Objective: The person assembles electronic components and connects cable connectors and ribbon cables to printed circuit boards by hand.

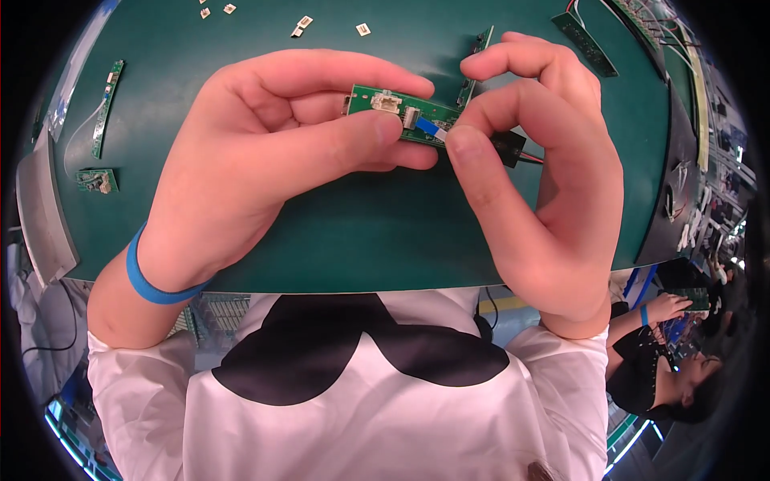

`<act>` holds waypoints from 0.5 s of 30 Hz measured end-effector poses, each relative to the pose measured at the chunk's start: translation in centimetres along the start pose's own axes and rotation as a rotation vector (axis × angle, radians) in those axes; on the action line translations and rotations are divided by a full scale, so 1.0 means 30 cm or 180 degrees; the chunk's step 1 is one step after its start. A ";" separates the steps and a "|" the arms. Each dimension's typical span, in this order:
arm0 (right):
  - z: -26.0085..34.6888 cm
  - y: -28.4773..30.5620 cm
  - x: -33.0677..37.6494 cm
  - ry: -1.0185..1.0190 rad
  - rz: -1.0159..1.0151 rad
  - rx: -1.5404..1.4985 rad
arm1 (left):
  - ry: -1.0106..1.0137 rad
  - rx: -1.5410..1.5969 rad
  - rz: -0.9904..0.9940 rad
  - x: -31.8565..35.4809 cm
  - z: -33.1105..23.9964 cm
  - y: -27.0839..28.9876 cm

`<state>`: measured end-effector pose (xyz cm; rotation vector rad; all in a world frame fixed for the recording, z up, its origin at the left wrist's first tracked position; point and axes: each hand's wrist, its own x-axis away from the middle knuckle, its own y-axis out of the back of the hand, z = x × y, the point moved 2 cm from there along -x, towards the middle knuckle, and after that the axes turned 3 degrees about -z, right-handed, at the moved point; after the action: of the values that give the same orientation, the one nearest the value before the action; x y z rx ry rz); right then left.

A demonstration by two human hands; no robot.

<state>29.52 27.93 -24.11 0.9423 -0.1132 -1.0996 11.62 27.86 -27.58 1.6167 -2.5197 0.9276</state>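
Observation:
My left hand (pixel 265 148) grips a small green circuit board (pixel 365 98) between thumb and fingers, above the green mat. White connectors sit on the board's upper face. At its right end, my right hand (pixel 553 152) pinches a flat ribbon cable (pixel 431 128) with a blue end between thumb and forefinger. The blue end lies against the connector beside my left thumb; whether it is seated I cannot tell. A second, narrow circuit board (pixel 478 64) stands tilted at another right fingertip. Behind the right hand shows a black part (pixel 509 148) with thin red and pale wires.
On the green mat (pixel 361 232), a long narrow board (pixel 107 108) and a small board (pixel 97 180) lie left, joined by a wire. Small pale pieces (pixel 301 26) are scattered at the far side. More boards (pixel 585 44) with wires lie far right. Another person (pixel 666 353) works at right.

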 end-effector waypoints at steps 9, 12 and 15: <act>0.004 -0.007 0.005 -0.0315 -0.0061 0.0061 | -0.0030 -0.0118 0.0063 -0.001 0.003 -0.003; -0.009 -0.003 0.006 -0.0270 -0.0024 -0.0173 | -0.0003 -0.0135 0.0035 -0.001 0.001 -0.008; -0.005 -0.002 0.005 -0.0070 -0.0055 -0.0165 | -0.0031 -0.0129 0.0013 0.000 0.000 -0.014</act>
<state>29.63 27.90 -24.30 0.8862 -0.0944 -1.1240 11.97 27.75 -27.38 1.6094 -2.5318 0.8651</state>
